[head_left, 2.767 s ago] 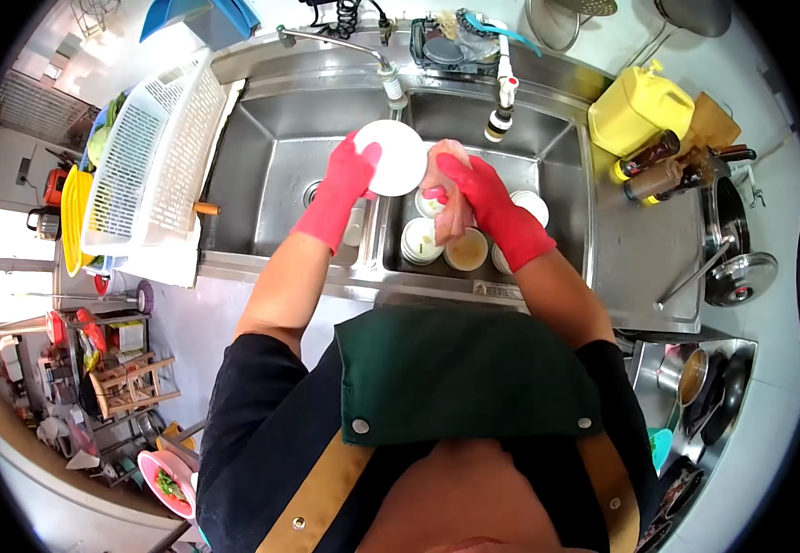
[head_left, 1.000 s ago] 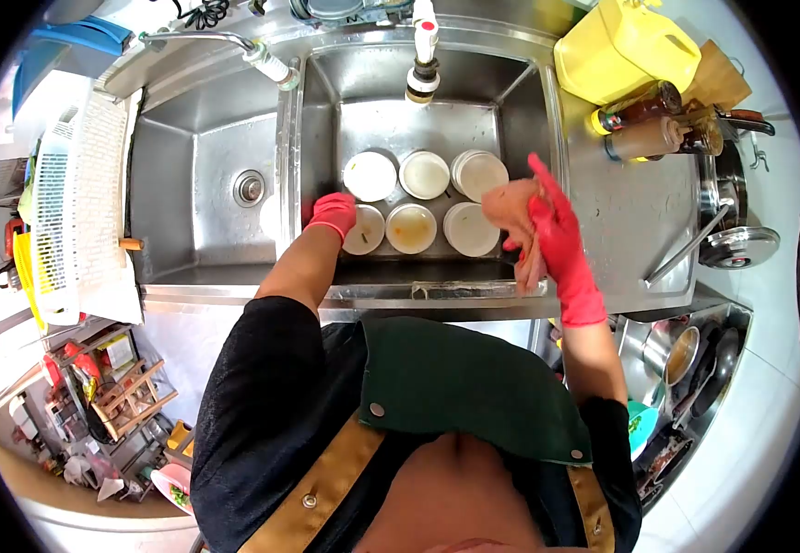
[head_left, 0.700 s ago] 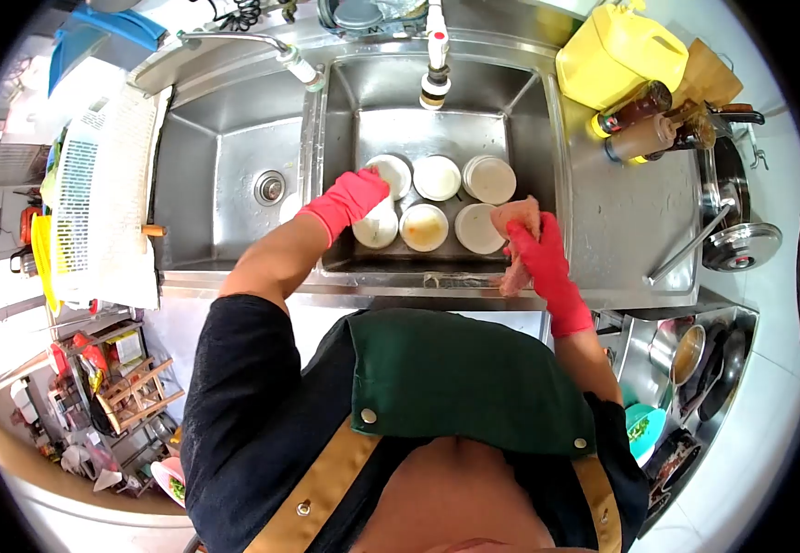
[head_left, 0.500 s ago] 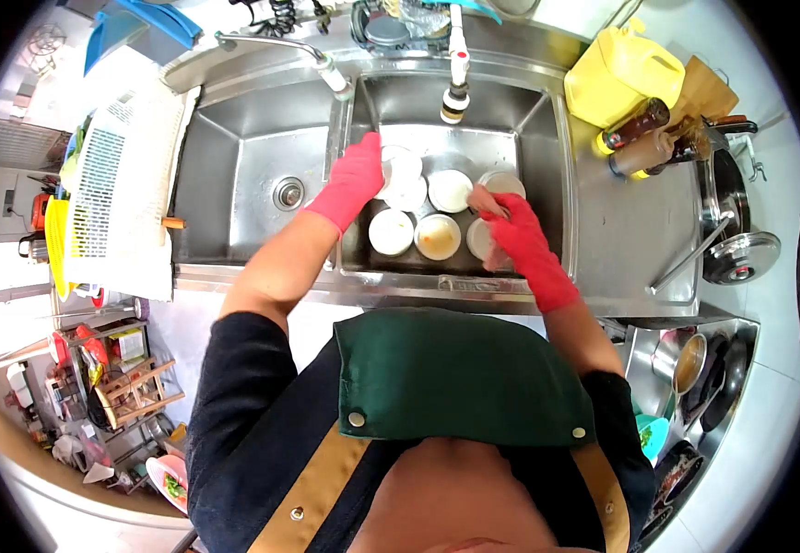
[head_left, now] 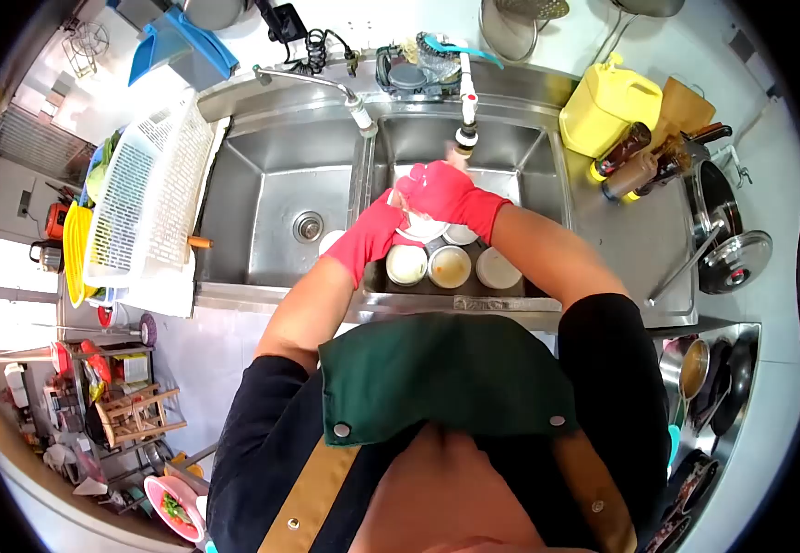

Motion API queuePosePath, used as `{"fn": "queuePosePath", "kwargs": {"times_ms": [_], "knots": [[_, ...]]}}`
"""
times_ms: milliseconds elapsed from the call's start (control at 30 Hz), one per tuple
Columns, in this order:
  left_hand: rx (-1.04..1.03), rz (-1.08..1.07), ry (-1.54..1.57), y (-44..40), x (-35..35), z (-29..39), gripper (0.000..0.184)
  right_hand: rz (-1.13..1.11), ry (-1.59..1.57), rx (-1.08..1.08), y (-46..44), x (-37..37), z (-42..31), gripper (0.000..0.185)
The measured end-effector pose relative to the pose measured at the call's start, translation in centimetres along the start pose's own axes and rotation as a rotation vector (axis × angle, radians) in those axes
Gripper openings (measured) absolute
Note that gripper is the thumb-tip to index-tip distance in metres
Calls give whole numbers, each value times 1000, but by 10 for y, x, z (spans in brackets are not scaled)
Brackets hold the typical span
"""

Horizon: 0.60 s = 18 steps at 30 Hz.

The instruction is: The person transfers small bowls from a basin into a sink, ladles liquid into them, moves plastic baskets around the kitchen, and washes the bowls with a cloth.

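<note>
My left hand [head_left: 381,235], in a pink rubber glove, is closed on the side of a white bowl [head_left: 421,227] held over the right sink basin. Pressed over that bowl is my right hand [head_left: 439,196], also gloved, its fingers closed on a pinkish cloth [head_left: 458,157] that partly shows beyond the glove. Below the hands sit several white bowls: one at the left [head_left: 406,264], a middle bowl with yellowish liquid and an orange speck [head_left: 450,266], and another at the right [head_left: 498,268]. Part of a further bowl [head_left: 460,234] shows behind them.
A white round dish edge [head_left: 329,241] shows in the left basin [head_left: 276,217] beside my forearm. Two faucets [head_left: 360,115] [head_left: 466,129] reach over the sinks. A yellow jug [head_left: 607,106] and bottles [head_left: 635,170] stand right; a white plastic basket [head_left: 147,194] stands left.
My right hand, with the cloth, has moved left from the right-hand bowls to meet my left hand. A white bowl is now lifted between them. The view has shifted slightly.
</note>
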State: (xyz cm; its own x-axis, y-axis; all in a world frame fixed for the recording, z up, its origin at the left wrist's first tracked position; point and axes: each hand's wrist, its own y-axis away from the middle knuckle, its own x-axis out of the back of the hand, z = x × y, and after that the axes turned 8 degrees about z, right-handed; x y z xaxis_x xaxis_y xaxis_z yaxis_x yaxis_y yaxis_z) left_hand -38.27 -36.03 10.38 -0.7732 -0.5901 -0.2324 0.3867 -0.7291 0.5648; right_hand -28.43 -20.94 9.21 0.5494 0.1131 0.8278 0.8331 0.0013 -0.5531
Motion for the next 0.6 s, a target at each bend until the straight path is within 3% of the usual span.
{"fn": "queuePosePath", "kwargs": {"times_ms": [33, 67, 133, 167, 200, 267, 300, 333, 433, 467, 567, 600], "knots": [[4, -6, -32, 4, -4, 13, 71, 42, -11, 19, 1, 8, 2, 14], [-302, -156, -119, -19, 6, 8, 74, 84, -20, 39, 2, 17, 5, 14], [-300, 31, -54, -19, 6, 8, 75, 217, -155, -157, 19, 17, -2, 15], [-298, 122, -21, -10, -2, 16, 76, 157, -99, -385, 50, -54, 3, 19], [-262, 160, -54, -13, -8, 18, 67, 313, -476, -547, 61, -93, -7, 21], [-384, 186, -11, -30, -14, -6, 62, 333, -1136, -992, 53, -78, -36, 30], [-446, 207, 10, -38, -11, -18, 61, 159, -1426, -1270, 38, -41, -47, 37], [-608, 167, -197, -42, -3, -21, 62, 290, -1019, -1512, 42, -66, -35, 35], [-715, 23, -219, -38, -7, -24, 65, 248, -631, -1299, 20, -45, -32, 41], [-579, -33, -133, -39, -7, -22, 64, 384, -980, -1185, 18, -24, -51, 44], [-167, -173, 138, -25, -10, -3, 59, -168, -969, -1024, 24, 19, -46, 33], [-106, -28, -2, -13, -18, 4, 52, -346, -953, -952, 27, 26, -40, 30]]}}
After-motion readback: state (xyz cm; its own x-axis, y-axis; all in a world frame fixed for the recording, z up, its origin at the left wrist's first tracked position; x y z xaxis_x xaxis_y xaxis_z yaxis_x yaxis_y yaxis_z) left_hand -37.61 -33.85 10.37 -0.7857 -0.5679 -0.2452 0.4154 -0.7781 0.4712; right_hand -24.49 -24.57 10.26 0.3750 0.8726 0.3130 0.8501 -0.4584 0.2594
